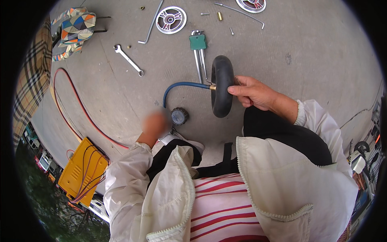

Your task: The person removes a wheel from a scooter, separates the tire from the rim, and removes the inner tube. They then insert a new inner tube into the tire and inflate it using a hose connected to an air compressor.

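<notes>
A black rubber inner tube (223, 86) stands edge-on, pinched at its right side between the thumb and fingers of my right hand (253, 92). On its left side, a brass fitting (212, 87) joins it to a blue hose (177, 84). That hose curves down to a tire inflator with a round dark gauge (179, 116). My left hand (155, 124) is closed around the inflator beside the gauge; its fingers are blurred and the inflator's handle is hidden. A red air hose (86, 111) runs along the floor toward my left wrist.
Beyond my hands lie a green-held hex key set (198, 42), a combination wrench (129, 60), a wheel rim half (171, 20), another rim (252, 4), bent metal rods and small bolts. A yellow panel (82, 171) with cables is at left, near a patterned folding stool (76, 30).
</notes>
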`<state>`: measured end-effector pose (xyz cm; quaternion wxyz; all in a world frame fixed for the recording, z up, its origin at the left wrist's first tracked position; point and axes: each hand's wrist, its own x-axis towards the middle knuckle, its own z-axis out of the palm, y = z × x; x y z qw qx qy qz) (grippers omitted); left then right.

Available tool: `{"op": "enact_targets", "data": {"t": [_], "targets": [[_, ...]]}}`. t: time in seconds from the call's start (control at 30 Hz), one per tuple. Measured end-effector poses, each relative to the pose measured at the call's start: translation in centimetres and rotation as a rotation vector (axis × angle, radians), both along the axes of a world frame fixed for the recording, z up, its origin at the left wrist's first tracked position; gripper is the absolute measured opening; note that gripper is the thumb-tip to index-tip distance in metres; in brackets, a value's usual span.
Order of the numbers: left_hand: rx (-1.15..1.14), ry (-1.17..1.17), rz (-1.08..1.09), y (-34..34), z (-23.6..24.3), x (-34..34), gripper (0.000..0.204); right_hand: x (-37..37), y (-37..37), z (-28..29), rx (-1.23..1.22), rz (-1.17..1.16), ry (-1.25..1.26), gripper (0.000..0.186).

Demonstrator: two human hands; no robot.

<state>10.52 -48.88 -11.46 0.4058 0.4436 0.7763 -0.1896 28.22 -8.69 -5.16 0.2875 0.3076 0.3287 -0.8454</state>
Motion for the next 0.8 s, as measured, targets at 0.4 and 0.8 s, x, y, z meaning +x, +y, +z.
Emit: {"op": "enact_targets", "data": {"t": [0.4,0.8], "targets": [[0.775,-0.146,0.146,15.8,4.9,1.0,0.037,1.0,0.2,-0.8,0.012,-0.054,-0.031,0.047],[0.797,-0.279,0.416,17.2,7.6,4.5,0.021,3.7,1.6,-2.4,0.027,-0.070,-0.092,0.038]]}}
